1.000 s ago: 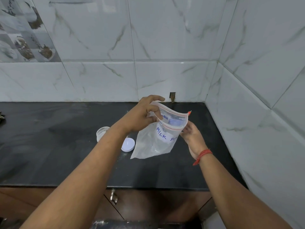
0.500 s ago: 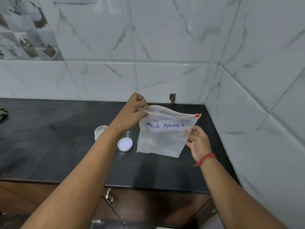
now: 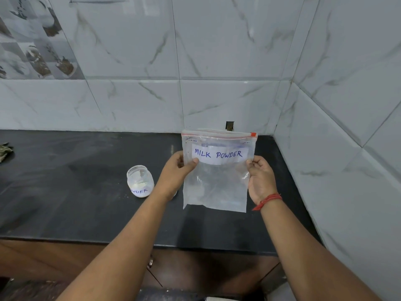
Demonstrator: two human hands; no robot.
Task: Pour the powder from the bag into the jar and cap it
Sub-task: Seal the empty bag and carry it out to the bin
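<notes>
A clear zip bag [image 3: 217,181] with a red seal strip and a white label reading MILK POWDER hangs upright above the black counter [image 3: 65,192]. The bag looks nearly empty. My left hand [image 3: 176,172] pinches its left edge and my right hand [image 3: 260,177] pinches its right edge. To the left stands a small glass jar [image 3: 140,181], uncapped, holding white powder and bearing a white label. The white lid is almost hidden behind my left wrist; only a sliver [image 3: 175,193] shows.
Marble-look tiled walls close the counter at the back and on the right [image 3: 325,127]. A dark scrap [image 3: 5,149] lies at the counter's far left edge. Brown cabinet fronts [image 3: 43,261] run below the counter's front edge.
My left hand slid from the bag's top corner down to its left edge, and the right hand moved up its right edge. The bag now hangs flat with the seal strip straight across.
</notes>
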